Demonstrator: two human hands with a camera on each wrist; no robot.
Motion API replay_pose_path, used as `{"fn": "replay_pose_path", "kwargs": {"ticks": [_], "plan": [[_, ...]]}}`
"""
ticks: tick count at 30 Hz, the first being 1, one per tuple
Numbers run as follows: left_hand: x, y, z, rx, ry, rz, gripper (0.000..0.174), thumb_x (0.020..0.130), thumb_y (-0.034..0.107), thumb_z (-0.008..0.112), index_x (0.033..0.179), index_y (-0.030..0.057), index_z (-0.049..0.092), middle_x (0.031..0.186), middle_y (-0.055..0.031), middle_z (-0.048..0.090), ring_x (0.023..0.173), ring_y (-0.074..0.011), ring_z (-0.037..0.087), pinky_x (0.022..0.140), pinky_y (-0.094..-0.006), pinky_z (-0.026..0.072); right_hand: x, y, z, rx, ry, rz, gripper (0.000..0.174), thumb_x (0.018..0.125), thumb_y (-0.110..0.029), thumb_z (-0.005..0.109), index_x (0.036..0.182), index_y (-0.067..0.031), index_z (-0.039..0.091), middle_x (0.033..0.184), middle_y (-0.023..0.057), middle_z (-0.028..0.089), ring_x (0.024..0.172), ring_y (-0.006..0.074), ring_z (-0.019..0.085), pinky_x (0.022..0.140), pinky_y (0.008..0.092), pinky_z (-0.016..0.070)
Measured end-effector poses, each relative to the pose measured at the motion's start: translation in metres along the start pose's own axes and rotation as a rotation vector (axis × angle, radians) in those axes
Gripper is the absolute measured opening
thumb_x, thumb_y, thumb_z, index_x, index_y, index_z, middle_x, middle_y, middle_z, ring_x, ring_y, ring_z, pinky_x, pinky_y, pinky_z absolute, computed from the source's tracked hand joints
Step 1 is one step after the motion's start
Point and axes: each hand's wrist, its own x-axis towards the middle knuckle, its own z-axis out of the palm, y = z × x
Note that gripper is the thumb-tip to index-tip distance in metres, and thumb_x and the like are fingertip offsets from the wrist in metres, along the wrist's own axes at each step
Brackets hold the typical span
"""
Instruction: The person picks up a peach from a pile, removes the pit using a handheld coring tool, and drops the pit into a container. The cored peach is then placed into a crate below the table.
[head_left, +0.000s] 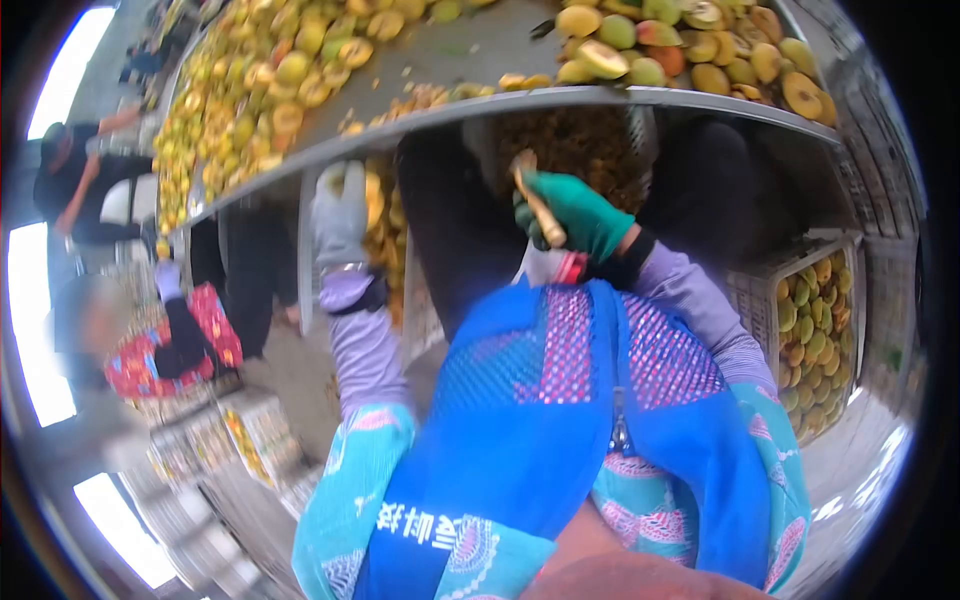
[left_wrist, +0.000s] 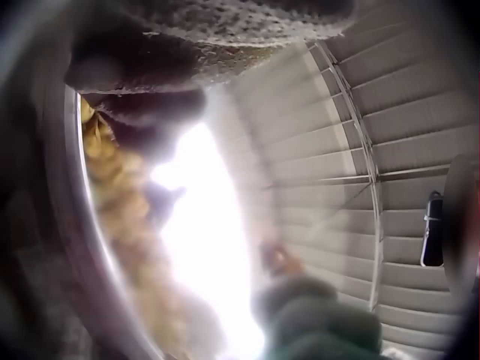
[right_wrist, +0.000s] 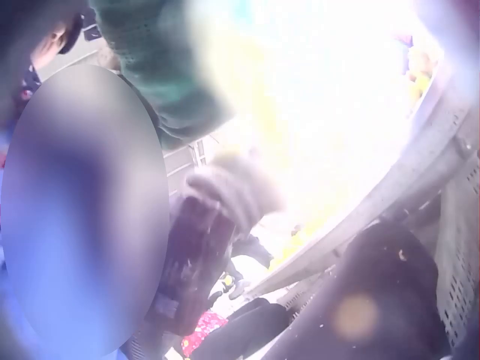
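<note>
In the head view the left hand (head_left: pixel 342 218), in a pale grey glove, is beside a crate of yellow fruit pieces (head_left: pixel 375 205), below the metal table's edge. Its fingers curl round a small yellow-green fruit piece (head_left: pixel 337 183), partly hidden. The right hand (head_left: pixel 585 212), in a green glove, grips a wooden-handled tool (head_left: pixel 541 208) above the lap. In the left wrist view grey fingers (left_wrist: pixel 232 34) cross the top and the green-gloved hand (left_wrist: pixel 319 322) shows at the bottom. Glare and blur cover much of the right wrist view, where the green glove (right_wrist: pixel 165 75) is visible.
A metal table (head_left: pixel 440 60) holds heaps of yellow fruit (head_left: pixel 290 70), whole and cut. Under it, between the knees, stands a container of brownish scraps (head_left: pixel 575 135). A crate of fruit (head_left: pixel 815 335) stands at right. Other people and stacked crates (head_left: pixel 255 440) are at left.
</note>
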Motion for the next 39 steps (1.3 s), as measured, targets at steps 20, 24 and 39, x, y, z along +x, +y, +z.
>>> {"fn": "replay_pose_path", "kwargs": {"ticks": [20, 24, 39], "plan": [[0.114, 0.197, 0.057, -1.866, -0.917, -0.201, 0.044, 0.094, 0.031, 0.052, 0.121, -0.0036, 0.053, 0.112, -0.0145, 0.062, 0.104, -0.0228, 0.06, 0.091, -0.0343, 0.0488, -0.008, -0.072, -0.022, -1.022, 0.581, -1.156, 0.026, 0.093, -0.028, 0.057, 0.089, -0.0023, 0.05, 0.058, 0.0196, 0.054, 0.05, 0.0345, 0.056, 0.045, 0.0431, 0.0432], [0.069, 0.206, 0.033, -1.935, -0.69, -0.163, 0.034, 0.096, 0.028, 0.048, 0.11, -0.0013, 0.06, 0.102, -0.012, 0.064, 0.089, -0.0215, 0.063, 0.075, -0.0311, 0.0523, -0.01, -0.069, -0.003, -1.152, 0.563, -1.157, 0.027, 0.093, -0.027, 0.057, 0.088, -0.0012, 0.049, 0.057, 0.0177, 0.055, 0.051, 0.035, 0.058, 0.044, 0.0438, 0.0426], [0.041, 0.224, 0.025, -1.863, -0.295, -0.224, 0.029, 0.098, 0.029, 0.052, 0.097, 0.0026, 0.064, 0.081, -0.0031, 0.062, 0.069, -0.0101, 0.058, 0.062, -0.0229, 0.0481, -0.016, -0.044, 0.011, -1.005, 0.481, -1.088, 0.027, 0.096, -0.027, 0.053, 0.093, -0.0007, 0.052, 0.066, 0.0233, 0.057, 0.061, 0.0375, 0.06, 0.05, 0.0426, 0.044]]}}
